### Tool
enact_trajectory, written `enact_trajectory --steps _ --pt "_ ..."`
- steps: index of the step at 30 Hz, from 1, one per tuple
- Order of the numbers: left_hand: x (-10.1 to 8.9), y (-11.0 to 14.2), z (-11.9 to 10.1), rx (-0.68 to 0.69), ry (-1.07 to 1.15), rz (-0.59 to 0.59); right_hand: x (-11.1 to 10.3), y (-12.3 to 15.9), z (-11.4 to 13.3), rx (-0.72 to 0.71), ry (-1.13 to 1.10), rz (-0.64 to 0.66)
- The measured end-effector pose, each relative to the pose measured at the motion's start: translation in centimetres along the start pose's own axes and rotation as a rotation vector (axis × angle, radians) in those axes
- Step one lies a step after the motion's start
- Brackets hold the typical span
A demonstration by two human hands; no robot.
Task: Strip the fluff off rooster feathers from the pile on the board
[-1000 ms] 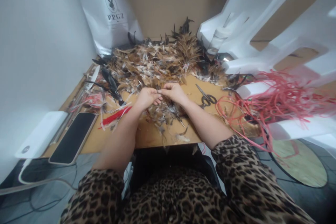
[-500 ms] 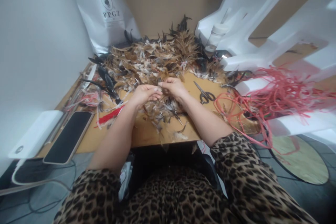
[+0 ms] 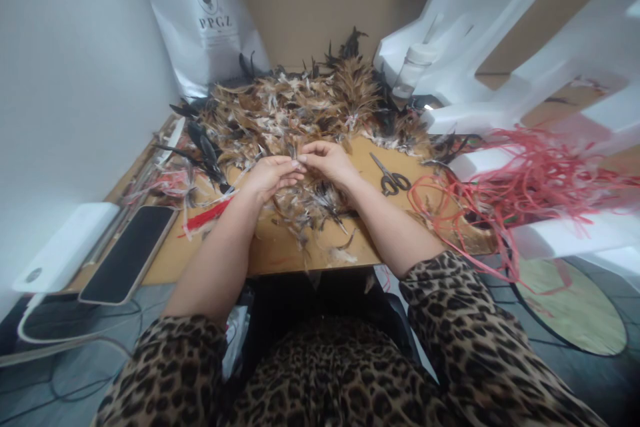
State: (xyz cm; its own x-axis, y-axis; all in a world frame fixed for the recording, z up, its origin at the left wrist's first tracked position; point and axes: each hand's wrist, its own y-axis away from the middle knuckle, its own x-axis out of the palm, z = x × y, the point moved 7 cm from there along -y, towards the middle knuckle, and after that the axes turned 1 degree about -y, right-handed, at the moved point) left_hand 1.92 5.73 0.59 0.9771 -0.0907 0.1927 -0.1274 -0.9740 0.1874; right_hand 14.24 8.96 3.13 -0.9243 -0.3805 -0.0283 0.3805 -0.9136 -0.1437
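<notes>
Left hand and right hand meet at the fingertips amid countless feathers on one table; whether they grip any is impossible to tell. One pair of scissors lies nearby; one bag is cut off above.

Pale wall, brown backdrop, tan tabletop, grey floor
</notes>
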Motion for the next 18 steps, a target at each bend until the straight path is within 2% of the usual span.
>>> enact_trajectory --steps 4,8,12,18 --pt "-0.7 -0.3 -0.1 -0.022 0.097 -0.06 0.4 0.5 1.4 -0.205 0.215 0.025" --pt "-0.8 -0.3 0.0 -0.04 0.094 -0.063 1.0 1.3 2.6 -0.363 0.391 0.034" --pt "-0.7 -0.2 0.3 -0.063 0.057 -0.028 1.2 1.5 3.0 -0.406 0.495 0.058" --pt "-0.6 -0.1 0.5 -0.094 0.049 -0.001 1.1 1.4 3.0 -0.404 0.521 0.057"
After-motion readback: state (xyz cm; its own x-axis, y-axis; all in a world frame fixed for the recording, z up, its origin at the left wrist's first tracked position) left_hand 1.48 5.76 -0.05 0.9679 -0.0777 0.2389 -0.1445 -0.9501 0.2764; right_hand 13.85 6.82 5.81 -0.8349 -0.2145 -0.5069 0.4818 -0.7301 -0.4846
